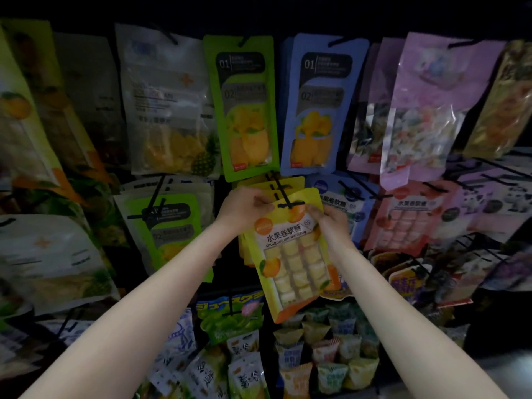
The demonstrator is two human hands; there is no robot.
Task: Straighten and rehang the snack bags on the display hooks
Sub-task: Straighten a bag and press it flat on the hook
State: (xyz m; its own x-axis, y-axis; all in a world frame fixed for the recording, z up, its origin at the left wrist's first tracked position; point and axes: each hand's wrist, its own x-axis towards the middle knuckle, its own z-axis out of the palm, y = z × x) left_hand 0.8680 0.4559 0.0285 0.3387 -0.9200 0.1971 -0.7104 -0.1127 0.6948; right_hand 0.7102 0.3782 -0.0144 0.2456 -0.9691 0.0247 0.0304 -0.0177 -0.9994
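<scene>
yellow fruit-roll candy bag [290, 254] is pinched at its top corners by left hand [244, 208] and right hand [331, 223], hang hole right at the black hook [283, 197] tip, long axis tilted down-right

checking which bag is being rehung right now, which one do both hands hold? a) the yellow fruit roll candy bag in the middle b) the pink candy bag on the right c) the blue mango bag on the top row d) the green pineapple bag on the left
a: the left hand and right hand both pinch the top of the yellow bag at the black hook.
</scene>
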